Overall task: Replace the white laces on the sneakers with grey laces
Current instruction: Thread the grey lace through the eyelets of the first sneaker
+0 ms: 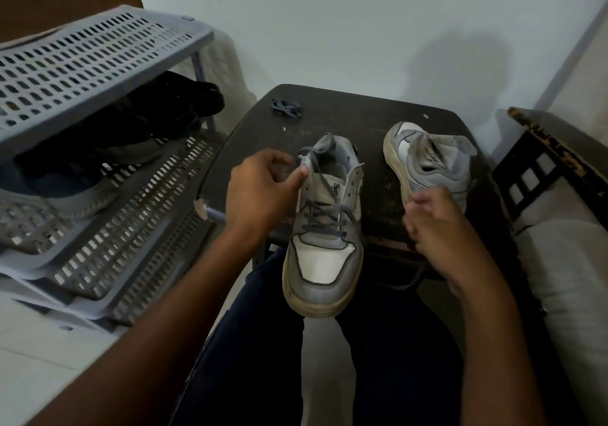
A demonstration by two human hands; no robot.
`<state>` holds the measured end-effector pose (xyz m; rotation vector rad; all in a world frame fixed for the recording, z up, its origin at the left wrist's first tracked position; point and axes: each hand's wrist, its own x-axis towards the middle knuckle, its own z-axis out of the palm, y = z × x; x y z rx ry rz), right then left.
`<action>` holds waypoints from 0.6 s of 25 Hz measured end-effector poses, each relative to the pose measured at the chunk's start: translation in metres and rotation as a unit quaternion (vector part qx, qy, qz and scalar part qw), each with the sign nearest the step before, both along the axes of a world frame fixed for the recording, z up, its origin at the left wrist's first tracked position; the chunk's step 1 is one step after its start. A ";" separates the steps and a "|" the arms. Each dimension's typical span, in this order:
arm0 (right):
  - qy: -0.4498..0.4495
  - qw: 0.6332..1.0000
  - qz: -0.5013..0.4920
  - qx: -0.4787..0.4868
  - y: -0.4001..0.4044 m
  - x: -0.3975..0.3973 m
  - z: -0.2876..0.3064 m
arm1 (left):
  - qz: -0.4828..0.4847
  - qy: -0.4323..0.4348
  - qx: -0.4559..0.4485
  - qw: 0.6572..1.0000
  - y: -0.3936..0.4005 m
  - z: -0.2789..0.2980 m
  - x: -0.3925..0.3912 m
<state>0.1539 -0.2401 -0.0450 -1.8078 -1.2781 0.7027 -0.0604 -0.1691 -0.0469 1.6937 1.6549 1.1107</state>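
Single head-worn wide-angle view, facing forward and down, close over the dark tabletop (362, 109) and lap.

dark table (362, 109) | two sneakers (325, 228) (427, 162) | grey lace (287, 108)

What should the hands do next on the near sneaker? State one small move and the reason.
Probably thread the free lace end into the next empty eyelet. The near sneaker has its grey lace crossed through the lower eyelets only; the upper ones look empty. The left hand pinches the collar, steadying the shoe. The right hand is curled, with a strand trailing below it.
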 end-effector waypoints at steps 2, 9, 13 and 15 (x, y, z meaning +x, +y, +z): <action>-0.016 0.997 -0.011 0.078 0.011 -0.013 -0.004 | -0.027 0.067 0.108 0.992 0.001 0.002 0.008; -0.047 0.983 -0.028 0.178 0.031 -0.040 -0.032 | -0.211 0.290 0.161 0.920 0.019 0.005 0.024; -0.072 0.981 -0.041 0.176 0.034 -0.044 -0.034 | -0.229 0.297 0.109 0.921 0.022 0.010 0.028; -0.076 0.980 -0.057 0.173 0.035 -0.044 -0.036 | -0.237 0.283 0.090 0.925 0.023 0.011 0.029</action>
